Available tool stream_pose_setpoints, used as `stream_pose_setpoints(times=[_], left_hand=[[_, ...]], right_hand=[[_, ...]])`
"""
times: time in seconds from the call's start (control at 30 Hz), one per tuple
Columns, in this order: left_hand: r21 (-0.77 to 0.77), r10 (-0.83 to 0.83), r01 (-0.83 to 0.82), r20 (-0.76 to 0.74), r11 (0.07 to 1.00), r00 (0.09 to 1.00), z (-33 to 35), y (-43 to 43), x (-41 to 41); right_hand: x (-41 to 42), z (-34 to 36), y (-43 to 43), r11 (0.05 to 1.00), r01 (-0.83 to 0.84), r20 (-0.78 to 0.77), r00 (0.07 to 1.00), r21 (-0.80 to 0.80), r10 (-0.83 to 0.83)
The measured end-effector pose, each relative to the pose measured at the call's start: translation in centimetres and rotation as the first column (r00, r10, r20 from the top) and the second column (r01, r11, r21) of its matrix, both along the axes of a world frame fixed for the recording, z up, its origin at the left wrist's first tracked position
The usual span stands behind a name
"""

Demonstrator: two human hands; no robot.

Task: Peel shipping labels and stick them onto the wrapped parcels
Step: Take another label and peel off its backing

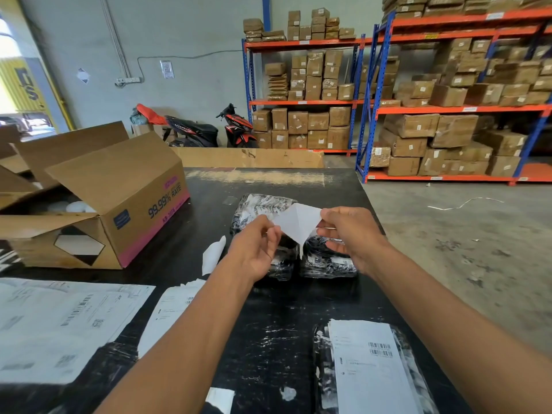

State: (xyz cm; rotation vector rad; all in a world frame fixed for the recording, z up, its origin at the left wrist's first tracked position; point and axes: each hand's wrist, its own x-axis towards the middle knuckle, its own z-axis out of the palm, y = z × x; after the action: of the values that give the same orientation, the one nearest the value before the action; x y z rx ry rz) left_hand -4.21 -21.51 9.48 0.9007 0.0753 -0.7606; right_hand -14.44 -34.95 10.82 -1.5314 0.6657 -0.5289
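A white shipping label (298,224) hangs in the air between my hands, folded into a downward point. My left hand (258,249) pinches its left edge and my right hand (352,234) pinches its right corner. Directly beneath lie black plastic-wrapped parcels (325,261), with another newsprint-patterned wrapped parcel (263,206) behind them on the black table (268,324). At the near right a wrapped parcel (412,363) carries a barcode label (367,366) on top.
An open cardboard box (119,204) stands at the left. Label sheets (59,327) and a strip of labels (170,312) lie at the near left, with a peeled backing scrap (213,253) beside my left hand. Shelves of cartons (448,100) and scooters (236,127) stand beyond.
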Motion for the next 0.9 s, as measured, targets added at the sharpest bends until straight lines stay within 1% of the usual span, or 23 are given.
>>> stream_pose_setpoints(times=[0.07, 0.2, 0.3, 0.37, 0.43, 0.5, 0.7, 0.8, 0.9], left_hand=[[-0.027, 0.075, -0.076, -0.050, 0.997, 0.996, 0.0, 0.5, 0.2], [0.005, 0.124, -0.124, 0.002, 0.992, 0.992, 0.2, 0.7, 0.5], [0.028, 0.115, -0.118, 0.090, 0.993, 0.989, 0.5, 1.4, 0.7], [0.098, 0.093, -0.113, 0.186, 0.989, 0.978, 0.8, 1.9, 1.0], [0.191, 0.092, -0.147, 0.273, 0.971, 0.958, 1.0, 2.5, 1.6], [0.221, 0.136, -0.211, 0.312, 0.952, 0.940, 1.3, 3.4, 2.1], [0.257, 0.283, -0.368, 0.314, 0.894, 0.906, 2.0, 7.8, 4.7], [0.282, 0.370, -0.449, 0.290, 0.848, 0.882, 2.0, 10.8, 6.6], [0.306, 0.436, -0.499, 0.255, 0.810, 0.863, 1.6, 13.9, 8.8]], right_hand=[[0.2, -0.4, 0.3, 1.000, 0.013, 0.000, 1.000, 0.011, -0.013], [0.5, -0.6, 1.1, 1.000, -0.013, -0.019, 1.000, -0.018, 0.013], [0.8, -0.5, 1.7, 0.999, -0.020, -0.018, 1.000, -0.045, 0.020], [1.0, -0.3, 1.8, 0.996, -0.017, -0.015, 1.000, -0.090, 0.016], [1.3, 0.1, 1.8, 0.989, -0.004, -0.010, 1.000, -0.150, 0.002], [1.8, 0.4, 1.8, 0.981, 0.012, -0.008, 1.000, -0.195, -0.014], [4.4, 1.1, 2.2, 0.969, 0.024, -0.020, 0.999, -0.247, -0.029], [5.5, 1.2, 2.6, 0.959, 0.017, -0.048, 0.998, -0.285, -0.032], [6.5, 1.3, 3.3, 0.957, 0.026, -0.064, 0.997, -0.290, -0.047]])
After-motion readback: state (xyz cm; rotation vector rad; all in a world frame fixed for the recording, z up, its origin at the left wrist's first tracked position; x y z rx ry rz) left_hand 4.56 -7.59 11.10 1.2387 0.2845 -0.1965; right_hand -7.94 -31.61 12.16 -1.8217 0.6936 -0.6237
